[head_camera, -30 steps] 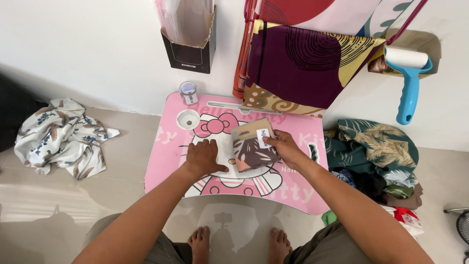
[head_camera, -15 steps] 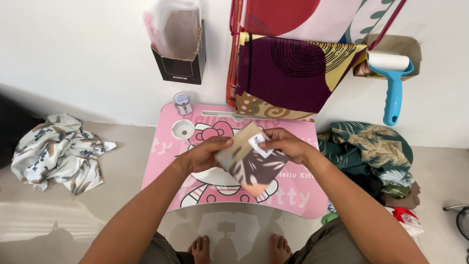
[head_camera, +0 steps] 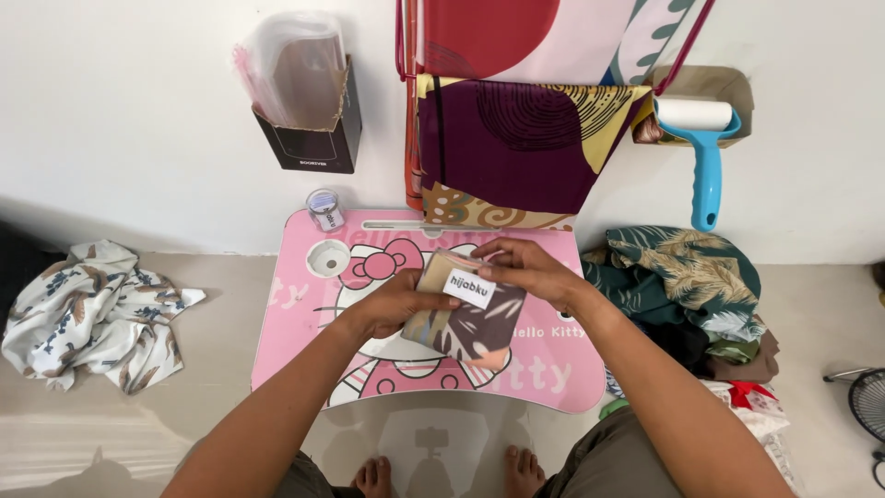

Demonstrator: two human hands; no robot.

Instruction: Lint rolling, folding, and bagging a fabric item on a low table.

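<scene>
Over the pink lap table I hold up a flat clear packet with a folded dark leaf-patterned cloth inside, topped by a tan card and a white label. My left hand grips the packet's left edge from underneath. On its upper right edge, near the label, rests my right hand with the fingers pinching. The packet is tilted and lifted off the table.
A small clear jar stands at the table's back left. A black box of plastic bags and a blue lint roller hang on the wall. Crumpled cloths lie left and right. Patterned fabric hangs behind.
The packet has been lifted off the table and tilted toward me, and both hands have closed on its edges. The view has shifted slightly.
</scene>
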